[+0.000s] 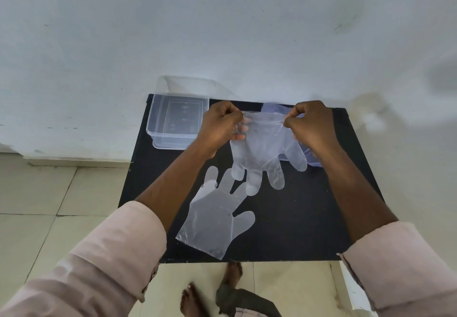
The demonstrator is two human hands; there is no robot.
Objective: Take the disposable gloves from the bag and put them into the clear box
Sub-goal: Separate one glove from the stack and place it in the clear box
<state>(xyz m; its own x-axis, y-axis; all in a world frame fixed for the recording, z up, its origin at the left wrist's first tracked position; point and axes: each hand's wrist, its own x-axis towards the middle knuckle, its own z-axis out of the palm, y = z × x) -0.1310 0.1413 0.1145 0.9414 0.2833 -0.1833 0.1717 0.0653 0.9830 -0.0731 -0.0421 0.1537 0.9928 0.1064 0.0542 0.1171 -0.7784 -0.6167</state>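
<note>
The black table (309, 217) carries everything, pushed up to the wall so nothing slides off the far edge. At its far left corner sits the clear box (176, 121), open, with its lid (188, 85) leaning behind it against the wall; I take it the box was set there so my left hand can drop things in with a short reach. It looks empty so far.

The bag (270, 107) lies at the far right, mostly hidden behind my hands, only a bluish edge showing, so I cannot tell how much is left inside.

One glove (212, 220) lies flat on the near middle of the table, fingers pointing away from me, well apart from the box.

A second glove (264, 148) hangs in the air between my hands, fingers down, its tips just over the flat one's. My left hand (220, 126) and right hand (312, 127) each have thumb and fingertips pinched shut on a corner of the cuff, stretched taut between them. I judge I hold it this way to spread the thin film before putting it in the box.
</note>
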